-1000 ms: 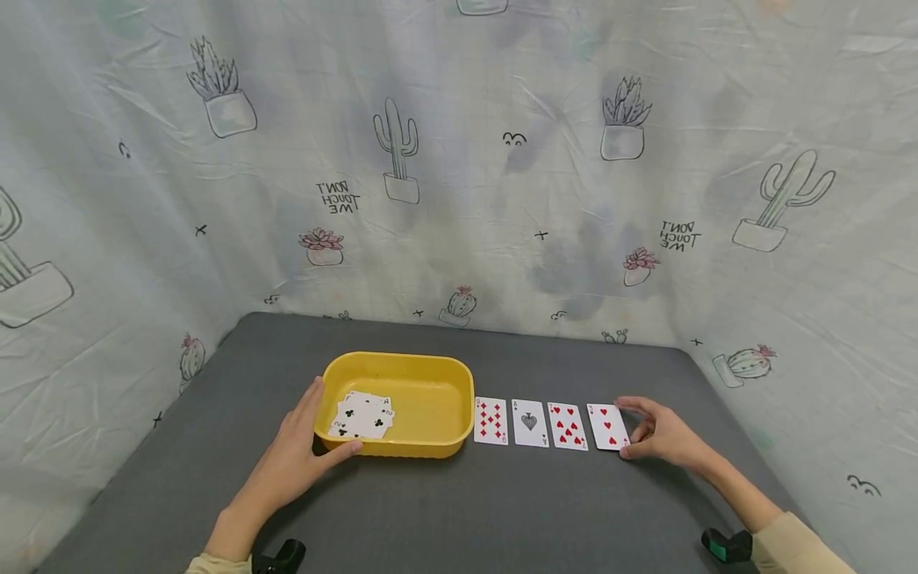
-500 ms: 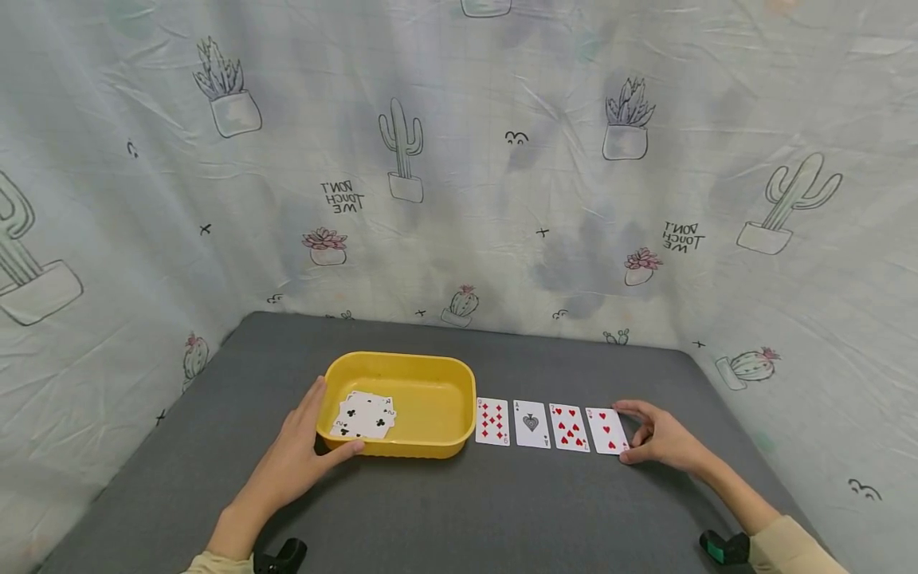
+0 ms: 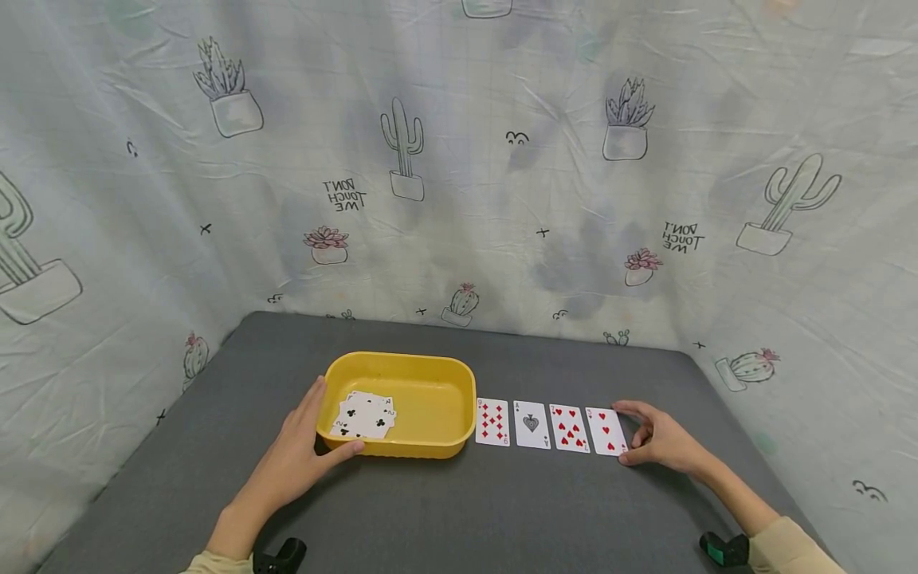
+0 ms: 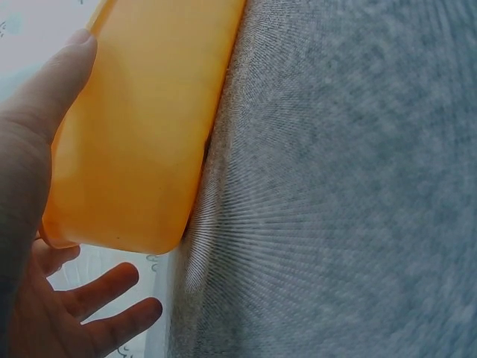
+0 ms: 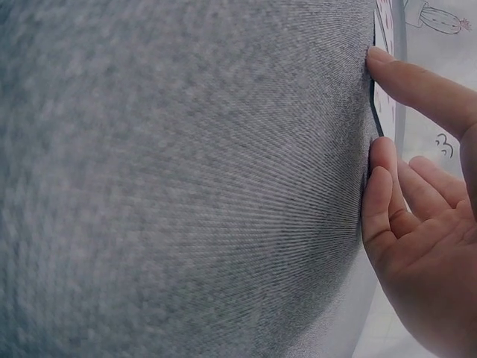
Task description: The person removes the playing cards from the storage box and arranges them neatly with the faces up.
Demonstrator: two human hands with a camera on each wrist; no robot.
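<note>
In the head view, my left hand (image 3: 290, 458) holds the near left corner of a yellow plastic tray (image 3: 437, 438). Its thumb lies along the front wall and its fingers along the left end; the left wrist view shows the thumb on the orange-looking tray wall (image 4: 141, 142), with the lower fingers spread off it. A two of clubs (image 3: 369, 413) tops a few cards inside. At the right end of a card row, my right hand (image 3: 663, 434) holds the three of hearts (image 3: 606, 431) by its right-hand corners between thumb and forefinger. The card lies face up on the grey table.
Between the tray and the three of hearts lie a nine of diamonds (image 3: 492, 422), an ace of spades (image 3: 531, 424) and a seven of hearts (image 3: 570, 428), face up. The grey tabletop (image 3: 473, 518) meets a pale printed curtain (image 3: 473, 239) at the back and sides.
The right hand has shifted the three of hearts slightly toward the seven, then stayed still over the last half second. The left hand stays on the tray corner.
</note>
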